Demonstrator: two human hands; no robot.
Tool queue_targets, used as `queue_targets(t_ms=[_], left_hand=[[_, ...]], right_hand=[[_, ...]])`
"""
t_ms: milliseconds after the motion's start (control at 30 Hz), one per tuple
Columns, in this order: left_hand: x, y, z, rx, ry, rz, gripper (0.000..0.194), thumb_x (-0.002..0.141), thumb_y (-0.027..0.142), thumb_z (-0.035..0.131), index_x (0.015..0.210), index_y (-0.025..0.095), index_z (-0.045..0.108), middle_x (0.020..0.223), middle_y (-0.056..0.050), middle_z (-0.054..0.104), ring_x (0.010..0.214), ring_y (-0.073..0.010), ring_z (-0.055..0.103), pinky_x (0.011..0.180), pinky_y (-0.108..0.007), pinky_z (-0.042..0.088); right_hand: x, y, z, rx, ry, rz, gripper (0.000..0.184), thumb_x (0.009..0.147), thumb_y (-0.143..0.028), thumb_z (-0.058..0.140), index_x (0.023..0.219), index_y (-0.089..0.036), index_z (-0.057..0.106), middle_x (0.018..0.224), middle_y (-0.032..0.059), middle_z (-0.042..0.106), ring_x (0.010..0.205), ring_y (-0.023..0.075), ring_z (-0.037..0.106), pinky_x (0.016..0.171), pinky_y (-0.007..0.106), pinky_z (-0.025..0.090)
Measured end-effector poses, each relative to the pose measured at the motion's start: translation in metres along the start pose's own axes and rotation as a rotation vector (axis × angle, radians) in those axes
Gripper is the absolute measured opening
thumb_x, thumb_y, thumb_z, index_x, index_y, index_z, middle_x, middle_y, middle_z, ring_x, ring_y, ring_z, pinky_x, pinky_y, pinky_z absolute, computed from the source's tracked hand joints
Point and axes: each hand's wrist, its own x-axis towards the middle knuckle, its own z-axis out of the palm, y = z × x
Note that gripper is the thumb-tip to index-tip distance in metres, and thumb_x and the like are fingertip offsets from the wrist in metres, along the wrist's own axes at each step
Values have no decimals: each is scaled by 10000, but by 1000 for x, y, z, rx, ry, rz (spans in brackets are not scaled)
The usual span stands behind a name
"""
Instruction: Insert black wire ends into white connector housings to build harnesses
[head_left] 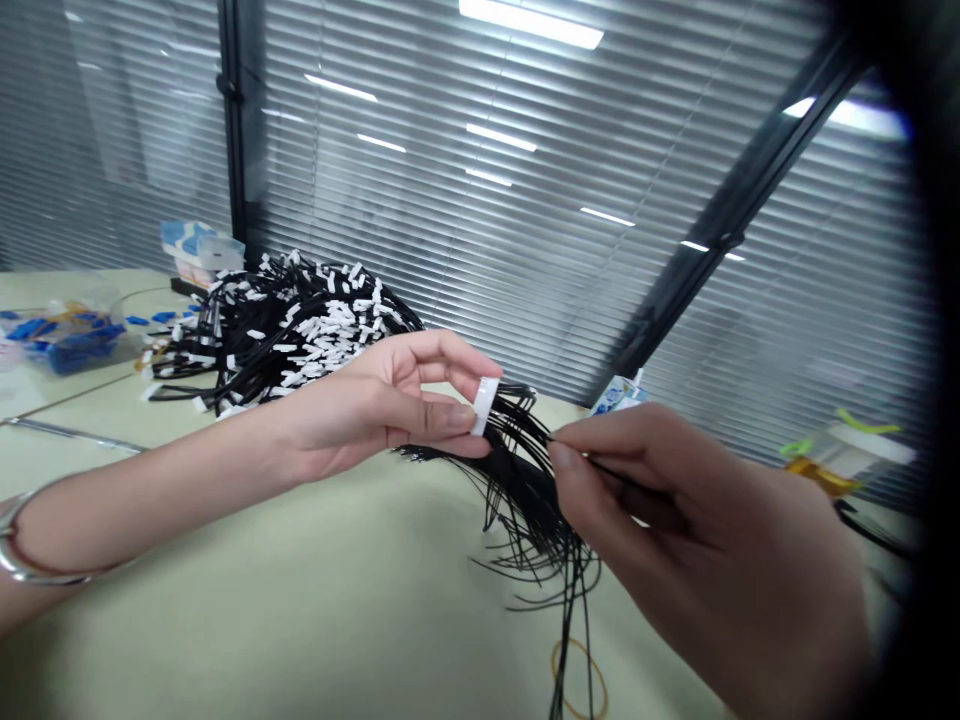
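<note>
Left hand [409, 405] pinching white connector [486, 405]; right hand [697, 540] pinching black wire [551, 440] beside it.

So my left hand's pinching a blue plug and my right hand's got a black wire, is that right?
Not quite: the plug in your left hand is white, not blue, as the head view shows. Your right hand does have a black wire.

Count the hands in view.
2: the left hand pinches the white connector; the right hand, nearer the camera, pinches a black wire. No others visible.
</note>
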Motion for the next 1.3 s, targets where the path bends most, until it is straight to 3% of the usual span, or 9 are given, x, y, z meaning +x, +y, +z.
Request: queue_targets(t_ms=[200,433,533,633,900,1000,1100,1200,1300], left_hand=[[0,0,-2,11,-2,-1,235,762,75,737,948,214,698,851,15,667,771,-74,672,701,-155,598],[1,0,0,26,-28,5,219,767,77,736,941,203,693,819,11,681,764,-86,679,704,-186,610],[0,0,2,23,-20,0,225,760,72,742,935,203,693,807,14,688,743,-84,682,697,-188,611],[-1,0,2,7,-11,1,220,738,68,759,904,197,695,788,17,691,708,-80,680,670,-181,609],[0,-1,2,-18,-14,-13,214,749,43,736,904,185,697,776,21,694,682,-71,681,668,-154,596],[-1,1,2,-3,-2,-3,213,756,49,730,919,180,695,823,12,688,738,-82,687,687,-161,601],[0,7,0,19,59,-3,222,738,36,731,913,168,693,846,7,678,735,-88,688,681,-157,602],[3,15,-4,44,138,11,235,720,2,713,893,161,701,818,12,678,672,-77,683,665,-137,598],[4,22,-6,57,208,42,251,708,-28,692,879,155,715,802,7,686,668,-84,691,664,-125,597]], right_hand=[[-1,1,-1,15,-46,-14,150,835,-90,537,854,-238,517,595,-124,593,471,-3,519,422,140,308],[-1,-1,3,21,-76,-54,118,884,-107,534,901,-223,520,582,-101,546,445,18,430,433,165,302],[-1,-2,7,-39,-41,-89,130,867,-84,528,792,-189,512,508,-85,443,419,27,331,426,176,265],[-1,-3,11,-40,26,-115,258,853,-72,523,628,-163,437,479,-64,408,426,33,292,428,185,248],[-1,-7,14,-49,43,-127,257,892,-116,516,651,-179,457,498,-63,468,447,46,379,428,198,292],[0,-3,10,94,-52,-28,133,893,-116,531,793,-204,533,589,-66,531,498,44,448,461,184,331],[3,5,9,289,-119,183,115,938,-191,484,951,-243,585,627,-56,540,545,65,474,479,198,343],[9,20,13,542,-30,366,202,948,-179,416,993,-259,596,716,-29,609,676,93,527,554,209,367],[16,36,19,789,27,477,282,836,-47,388,923,-231,584,761,-1,655,696,100,499,599,213,361]])
